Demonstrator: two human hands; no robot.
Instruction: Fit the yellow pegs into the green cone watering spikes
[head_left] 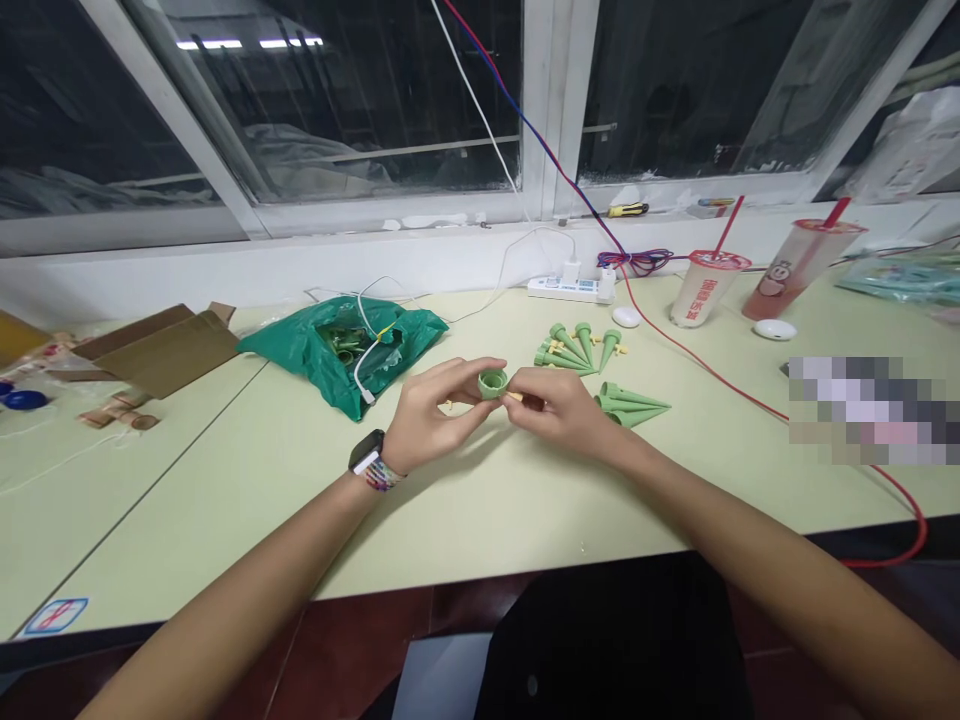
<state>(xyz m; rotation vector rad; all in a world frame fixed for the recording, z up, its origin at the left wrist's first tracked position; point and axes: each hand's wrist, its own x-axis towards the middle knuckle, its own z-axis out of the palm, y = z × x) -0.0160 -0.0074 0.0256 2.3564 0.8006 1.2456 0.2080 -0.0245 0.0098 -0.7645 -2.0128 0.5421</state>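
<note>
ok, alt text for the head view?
Two bare hands meet over a pale table: the left hand pinches a small green cap, and the right hand holds a yellow piece at its side. Green cone spikes, a green bag and two lidded cups sit beyond.

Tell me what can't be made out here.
Head view, small yellow piece: mostly hidden by right hand, beside small green plastic ring in left hand.
Head view, crumpled green plastic bag: folds hide most contents.
Head view, pale table, right side: pixelated patch covers it.
</note>
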